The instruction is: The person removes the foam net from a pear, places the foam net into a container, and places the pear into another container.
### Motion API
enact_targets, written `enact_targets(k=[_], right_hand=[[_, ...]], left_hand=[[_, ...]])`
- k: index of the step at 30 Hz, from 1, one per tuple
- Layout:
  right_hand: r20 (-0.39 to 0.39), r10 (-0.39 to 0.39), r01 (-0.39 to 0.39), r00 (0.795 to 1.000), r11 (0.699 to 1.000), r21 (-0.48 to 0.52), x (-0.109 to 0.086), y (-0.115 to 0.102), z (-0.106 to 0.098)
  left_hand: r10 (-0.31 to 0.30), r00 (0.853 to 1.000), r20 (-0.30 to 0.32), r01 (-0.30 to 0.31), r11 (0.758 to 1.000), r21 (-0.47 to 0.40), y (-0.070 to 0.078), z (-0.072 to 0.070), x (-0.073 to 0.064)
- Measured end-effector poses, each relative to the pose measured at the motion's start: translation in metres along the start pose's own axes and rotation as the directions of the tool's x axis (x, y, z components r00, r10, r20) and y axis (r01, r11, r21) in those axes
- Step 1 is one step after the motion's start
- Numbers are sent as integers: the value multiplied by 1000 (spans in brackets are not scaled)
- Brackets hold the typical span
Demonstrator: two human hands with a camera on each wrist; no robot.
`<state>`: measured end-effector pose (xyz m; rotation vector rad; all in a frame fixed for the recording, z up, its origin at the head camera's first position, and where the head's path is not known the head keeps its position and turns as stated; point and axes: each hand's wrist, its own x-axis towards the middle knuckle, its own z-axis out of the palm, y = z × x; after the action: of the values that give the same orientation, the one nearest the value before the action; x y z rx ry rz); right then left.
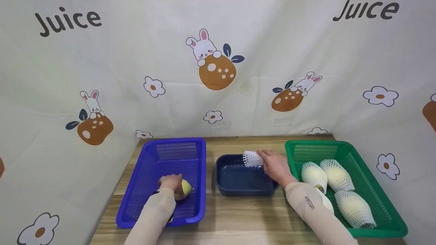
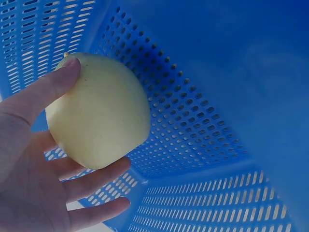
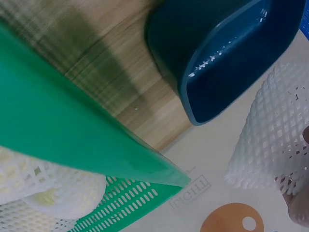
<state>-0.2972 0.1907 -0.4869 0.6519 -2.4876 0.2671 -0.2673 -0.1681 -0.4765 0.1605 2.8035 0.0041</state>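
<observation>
I've got the left hand (image 2: 36,176) grasping a bare fruit (image 2: 99,113), thumb pressed nr the stem end, other fingers spread under & alongside. Fruit's pale yellow-green, smooth & fairly matte w/ a few tiny specks; plump, roundish, tapering a bit away from its stubby stem. It's inside the blue basket (image 1: 202,177); can't tell if it touches the floor.

Basket walls around those fingers = plastic, rows of slots & small rounded holes, solid rim.

Over to my right hand (image 1: 276,165): fingers pinch one end of a white foam net (image 3: 268,140), tube-ish, diamond mesh, soft-looking, openings showing thru. Net's above the far right part of the dark blue basin (image 1: 243,191), which sits just below the fingertips: rectangular w/ rounded corners, smooth sides, shiny inside.

Right of those fingers, close by, is the green basket (image 1: 378,233), also plastic, slotted walls. In it, wrapped fruits (image 1: 354,207), oval, ea in similar white mesh, pale yellow showing thru; one's partly hidden by the sleeve (image 1: 310,204).

Below both hands, wood-grain table (image 1: 243,219), brown streaks. Beyond the fingertips, creased whitish cloth (image 1: 259,20) w/ printed rabbits, flowers & "Juice".
</observation>
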Motion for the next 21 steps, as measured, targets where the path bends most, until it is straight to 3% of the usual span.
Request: enact_targets(k=[10,14,21], right_hand=[[44,-44,46,998,997,-58,-8,-7,17],[138,-26,35,990,997,-63,-13,-10,21],[320,-31,29,947,1000,12,-21,-13,23]], left_hand=[[2,998,57,-4,999,33,6,7,2],[10,998,58,-13,999,41,8,9,0],[22,999,40,-23,999,46,12,8,-3]])
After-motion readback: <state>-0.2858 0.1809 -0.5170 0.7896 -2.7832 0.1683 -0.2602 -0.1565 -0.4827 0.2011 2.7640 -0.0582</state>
